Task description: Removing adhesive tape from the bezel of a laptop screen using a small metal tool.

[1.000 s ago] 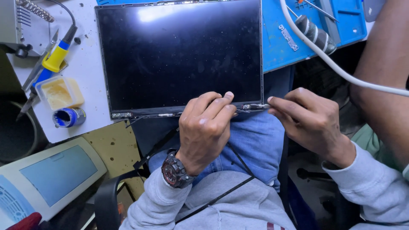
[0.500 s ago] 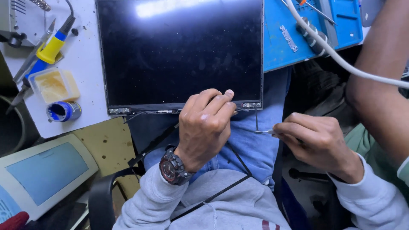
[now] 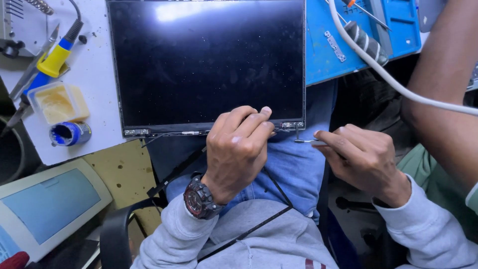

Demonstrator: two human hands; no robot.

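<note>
A dark laptop screen panel (image 3: pixel 206 65) lies flat, its far part on the white bench and its near edge over my lap. My left hand (image 3: pixel 239 147), with a wristwatch, pinches the panel's near edge a little right of the middle. My right hand (image 3: pixel 361 157) holds a thin metal tool (image 3: pixel 304 141), its tip just below the panel's near right corner (image 3: pixel 293 125). A thin black cable (image 3: pixel 174 172) hangs from the near edge across my lap.
A blue work mat (image 3: pixel 343 45) with tools lies to the right of the panel. Left are a soldering iron (image 3: pixel 52 60), a flux tub (image 3: pixel 57 102) and a small blue jar (image 3: pixel 69 133). Another person's arm (image 3: pixel 443 94) and a white cable (image 3: pixel 383 74) cross the right side.
My right hand drew back from the panel's near right corner and now holds a thin metal tool pointed at it. My left hand stayed on the edge.
</note>
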